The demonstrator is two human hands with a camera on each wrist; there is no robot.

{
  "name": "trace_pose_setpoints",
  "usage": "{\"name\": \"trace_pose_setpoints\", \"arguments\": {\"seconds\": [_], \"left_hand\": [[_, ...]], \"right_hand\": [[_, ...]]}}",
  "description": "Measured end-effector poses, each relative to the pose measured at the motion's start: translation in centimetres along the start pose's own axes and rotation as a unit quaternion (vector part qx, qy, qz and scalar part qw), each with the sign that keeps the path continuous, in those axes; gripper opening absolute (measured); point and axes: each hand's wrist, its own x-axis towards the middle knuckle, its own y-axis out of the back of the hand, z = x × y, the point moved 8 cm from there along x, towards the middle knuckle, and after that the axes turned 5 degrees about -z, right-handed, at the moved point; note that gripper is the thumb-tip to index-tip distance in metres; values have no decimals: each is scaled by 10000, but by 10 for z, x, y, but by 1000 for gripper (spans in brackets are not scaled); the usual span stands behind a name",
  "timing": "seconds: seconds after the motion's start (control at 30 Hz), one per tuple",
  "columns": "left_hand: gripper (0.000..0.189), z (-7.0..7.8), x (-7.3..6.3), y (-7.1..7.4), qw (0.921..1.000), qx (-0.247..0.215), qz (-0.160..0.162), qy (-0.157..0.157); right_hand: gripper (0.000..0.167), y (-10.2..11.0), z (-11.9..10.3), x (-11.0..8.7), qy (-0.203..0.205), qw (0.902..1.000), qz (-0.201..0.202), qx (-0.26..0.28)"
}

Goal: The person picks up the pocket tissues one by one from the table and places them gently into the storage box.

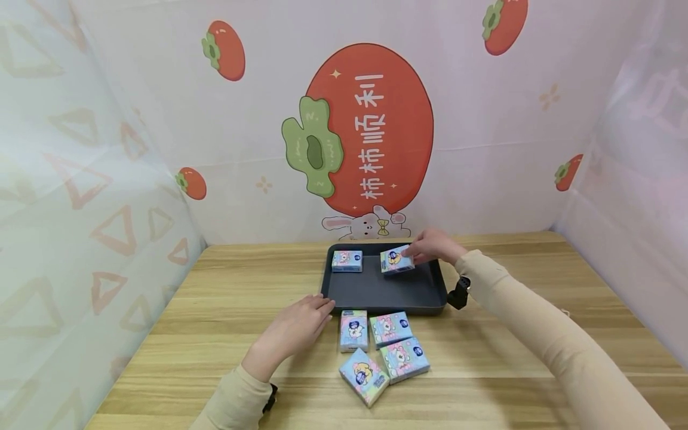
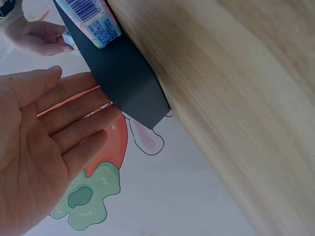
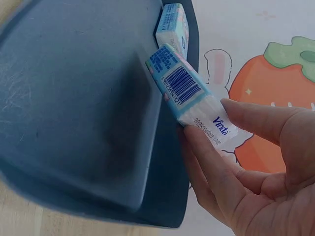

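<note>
My right hand (image 1: pixel 434 246) pinches one end of a tissue pack (image 1: pixel 395 260) over the back of a dark baking tray (image 1: pixel 376 292). In the right wrist view, thumb and fingers grip the pack's white "Vinda" end (image 3: pixel 216 123); the pack is tilted. Another tissue pack (image 1: pixel 347 261) lies in the tray's back left corner. My left hand (image 1: pixel 301 325), fingers straight, touches or nearly touches the tray's front left corner. From the left wrist view its palm (image 2: pixel 34 152) holds nothing.
In front of the tray, several tissue packs lie on the wooden table: one upright pack (image 1: pixel 353 331), a tilted pack (image 1: pixel 364 376), and others to the right, including a pack (image 1: pixel 404 359). A printed cloth (image 1: pixel 258 119) hangs behind the table.
</note>
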Motion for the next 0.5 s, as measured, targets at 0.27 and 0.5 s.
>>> {"name": "trace_pose_setpoints", "arguments": {"seconds": [0.27, 0.5], "left_hand": [[33, -1, 0, 1, 10000, -16, 25, -8], [33, 0, 1, 0, 10000, 4, 21, -65]], "right_hand": [[34, -3, 1, 11, -45, 9996, 29, 280], [33, -5, 0, 16, -120, 9993, 209, 296]]}}
